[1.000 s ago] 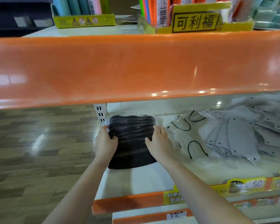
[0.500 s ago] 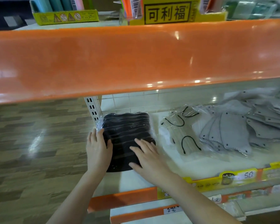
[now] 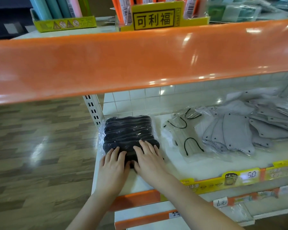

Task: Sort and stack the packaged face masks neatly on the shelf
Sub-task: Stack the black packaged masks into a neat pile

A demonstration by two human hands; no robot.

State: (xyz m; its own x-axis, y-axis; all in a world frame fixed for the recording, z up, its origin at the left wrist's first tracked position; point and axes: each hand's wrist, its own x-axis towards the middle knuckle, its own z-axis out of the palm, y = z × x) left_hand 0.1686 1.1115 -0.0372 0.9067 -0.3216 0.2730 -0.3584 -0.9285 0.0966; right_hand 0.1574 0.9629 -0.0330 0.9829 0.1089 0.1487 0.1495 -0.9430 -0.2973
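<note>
A stack of black face masks in clear plastic wrap (image 3: 129,133) lies at the left end of the white shelf (image 3: 206,165). The left hand (image 3: 112,165) and right hand (image 3: 149,161) rest flat on its near edge, fingers straight and gripping nothing. To its right lie a clear packet of pale masks with black ear loops (image 3: 184,138) and loose grey masks (image 3: 236,131).

Both hands have slid from the sides of the black mask stack (image 3: 128,131) to its near edge; left hand (image 3: 113,165) and right hand (image 3: 149,161) now press flat, side by side.
</note>
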